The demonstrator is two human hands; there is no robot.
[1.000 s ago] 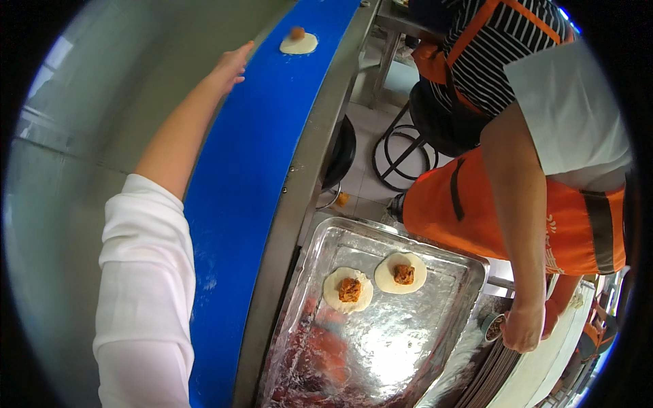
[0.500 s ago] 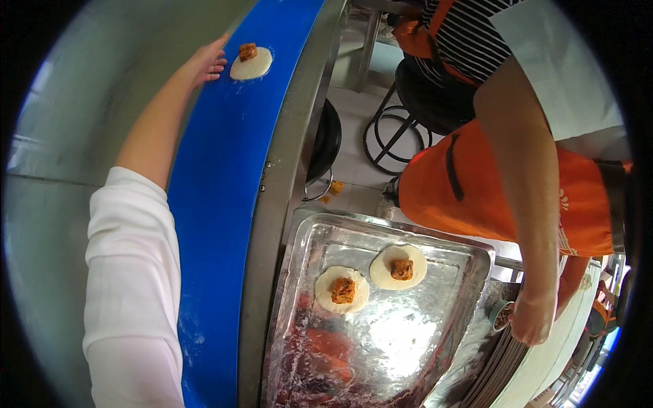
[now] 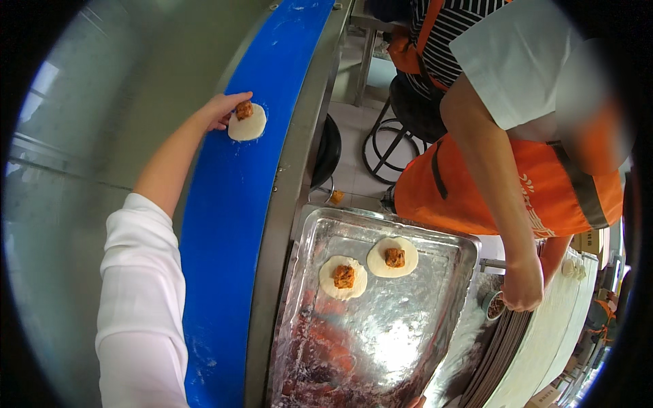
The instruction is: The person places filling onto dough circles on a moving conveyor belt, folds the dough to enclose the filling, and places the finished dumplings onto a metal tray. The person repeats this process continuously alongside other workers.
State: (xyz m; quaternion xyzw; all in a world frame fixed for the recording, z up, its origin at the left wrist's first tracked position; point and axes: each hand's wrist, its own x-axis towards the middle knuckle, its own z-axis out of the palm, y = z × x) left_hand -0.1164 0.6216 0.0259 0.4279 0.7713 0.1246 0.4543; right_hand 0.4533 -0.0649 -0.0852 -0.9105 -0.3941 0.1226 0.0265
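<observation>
Left hand: stretched far forward on a bare forearm with a white sleeve at the upper arm; fingertips rest on the left edge of a dough round, fingers loosely curled, not closed around anything.
Dough round: a flat, pale circle lying on the blue belt, directly right of the left hand and touching its fingertips; a small lump of orange-brown filling sits near its upper edge, right by the fingertips.
Right hand: only a sliver shows at the bottom edge beneath the tray; I cannot tell whether it is open or closed.
Blue belt: a long, bright blue strip running from the bottom of the view up and to the right, dusted with flour, with a grey metal frame along its right side.
Metal tray: shiny and rectangular, just right of the belt frame, its surface smeared with flour and reddish marks.
Filled rounds on tray: 2 dough circles side by side near the tray's far end, the left one and the right one, each with filling in the middle; both lie well apart from the left hand.
Co-worker: a person in an orange apron stands to the right, one hand hanging closed beside a small bowl.
Room: pale tiled floor and a black stool beyond the tray.
</observation>
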